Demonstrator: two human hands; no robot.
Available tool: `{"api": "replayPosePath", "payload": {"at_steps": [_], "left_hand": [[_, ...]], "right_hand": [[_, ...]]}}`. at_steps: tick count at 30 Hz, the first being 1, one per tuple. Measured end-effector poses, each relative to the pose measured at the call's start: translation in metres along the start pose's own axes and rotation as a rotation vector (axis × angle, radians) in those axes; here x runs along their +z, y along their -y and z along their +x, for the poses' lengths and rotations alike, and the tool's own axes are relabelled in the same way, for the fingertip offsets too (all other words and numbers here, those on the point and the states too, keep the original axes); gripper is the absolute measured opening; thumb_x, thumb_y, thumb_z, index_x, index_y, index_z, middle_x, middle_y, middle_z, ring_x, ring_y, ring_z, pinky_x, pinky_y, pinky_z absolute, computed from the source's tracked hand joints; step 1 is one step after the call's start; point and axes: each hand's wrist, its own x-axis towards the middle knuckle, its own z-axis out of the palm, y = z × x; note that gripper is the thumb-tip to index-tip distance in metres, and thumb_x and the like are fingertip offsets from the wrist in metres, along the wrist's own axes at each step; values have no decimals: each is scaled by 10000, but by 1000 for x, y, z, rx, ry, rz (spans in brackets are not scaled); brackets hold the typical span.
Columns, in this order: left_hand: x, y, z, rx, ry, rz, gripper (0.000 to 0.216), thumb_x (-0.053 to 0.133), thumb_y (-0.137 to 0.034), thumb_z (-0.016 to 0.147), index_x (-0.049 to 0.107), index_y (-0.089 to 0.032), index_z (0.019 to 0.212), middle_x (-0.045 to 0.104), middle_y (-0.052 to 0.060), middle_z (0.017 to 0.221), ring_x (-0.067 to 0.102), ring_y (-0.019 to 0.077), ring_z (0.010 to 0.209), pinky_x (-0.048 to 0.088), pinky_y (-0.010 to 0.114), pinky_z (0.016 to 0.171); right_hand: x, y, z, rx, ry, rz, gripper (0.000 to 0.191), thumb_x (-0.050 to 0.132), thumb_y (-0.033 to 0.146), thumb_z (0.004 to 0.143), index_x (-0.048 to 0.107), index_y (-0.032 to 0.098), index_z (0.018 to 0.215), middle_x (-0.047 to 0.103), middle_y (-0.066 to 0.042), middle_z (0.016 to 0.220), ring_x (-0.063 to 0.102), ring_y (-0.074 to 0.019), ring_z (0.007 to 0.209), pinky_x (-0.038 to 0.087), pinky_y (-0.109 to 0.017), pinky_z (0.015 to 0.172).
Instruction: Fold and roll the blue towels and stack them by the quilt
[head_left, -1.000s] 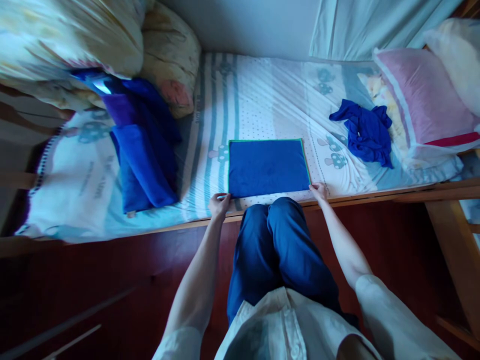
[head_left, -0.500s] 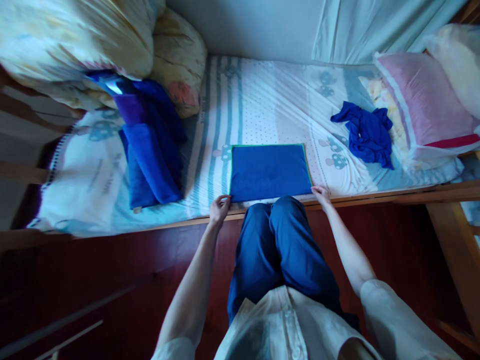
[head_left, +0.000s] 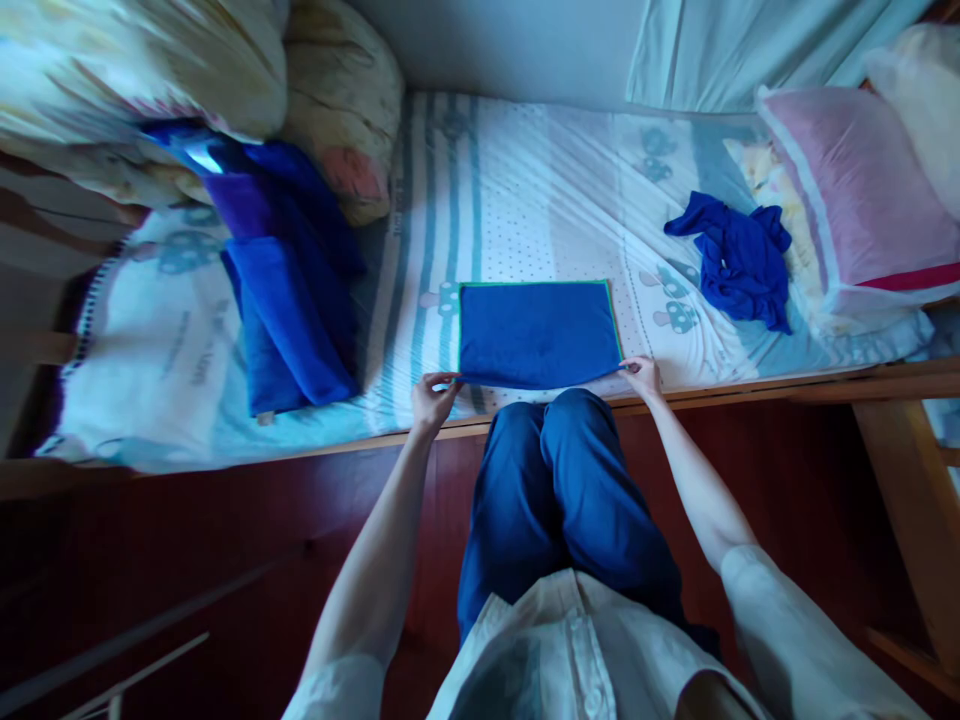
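Note:
A rectangular blue cloth point(head_left: 537, 333) with green edging lies on the bed in front of my knees. My left hand point(head_left: 435, 400) pinches its near left corner, and my right hand point(head_left: 641, 378) pinches the near right corner. Between the two hands the near edge is raised a little and sags in the middle. The far edge rests flat on the patterned sheet point(head_left: 525, 200).
Folded blue fabric point(head_left: 292, 310) lies on the bed at left, below a large cream bundle point(head_left: 135, 60). A crumpled blue cloth point(head_left: 739, 260) sits at right beside a pink pillow point(head_left: 862, 180). The wooden bed edge point(head_left: 750, 395) runs before my knees.
Both hands have lifted the near corners slightly and moved them a little away from me. The near edge, flat before, now sags between them.

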Motion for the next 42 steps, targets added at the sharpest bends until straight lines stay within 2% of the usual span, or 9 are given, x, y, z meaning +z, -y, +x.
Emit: {"api": "replayPosePath", "payload": {"at_steps": [5,7,9,12,15,19,24,32,42], "left_hand": [[2,-4,3,173,86,-45,182,662,-280,699,716,-189,848,711,94,1161,658,255,1123,614,374,877],[2,-6,4,144,141,-61,183,630,-263,724,693,-181,875,731,85,1102,674,248,1097,613,367,885],[3,-7,5,68,164,-79,202,597,-265,751,667,-176,917,736,68,975,700,237,1012,625,334,795],[2,-5,8,-29,99,-37,235,567,-292,785,633,-180,981,704,32,825,708,207,807,585,275,617],[0,1,9,-51,41,93,227,589,-297,789,632,-188,983,709,22,782,684,188,710,550,273,644],[5,11,6,-99,27,213,179,612,-282,772,648,-192,923,728,58,773,707,244,841,534,314,769],[17,15,0,-184,-36,210,192,591,-352,812,656,-188,888,734,87,826,704,272,927,527,337,820],[25,7,-6,-228,-109,223,154,564,-343,852,624,-201,848,705,66,813,681,258,933,516,354,890],[25,8,-9,-212,-104,178,140,581,-339,851,614,-203,846,679,43,785,669,230,868,517,321,846]], "right_hand": [[8,5,9,-140,19,107,140,730,311,712,744,201,798,762,-107,1084,689,-264,1052,562,-371,884],[12,5,11,-121,74,159,193,707,360,760,737,194,854,773,-106,1065,702,-255,1030,561,-360,876],[13,3,13,-77,87,159,254,699,403,785,727,182,907,781,-98,965,716,-246,941,558,-352,855],[11,-4,15,-12,2,136,331,704,462,792,704,168,946,773,-96,872,712,-243,849,555,-338,800],[8,-13,14,26,-29,138,374,720,510,778,690,168,926,768,-104,854,709,-248,833,556,-340,777],[11,-22,9,59,-12,106,358,746,521,752,684,182,851,761,-97,815,707,-257,838,560,-357,804],[23,-26,7,78,-100,45,322,714,500,782,702,181,818,775,-132,915,711,-278,936,552,-377,907],[32,-32,10,135,-146,118,320,725,495,761,699,183,825,777,-129,916,726,-274,904,581,-408,893],[32,-40,13,149,-141,102,336,735,496,754,713,177,857,776,-132,937,729,-277,939,576,-422,925]]}}
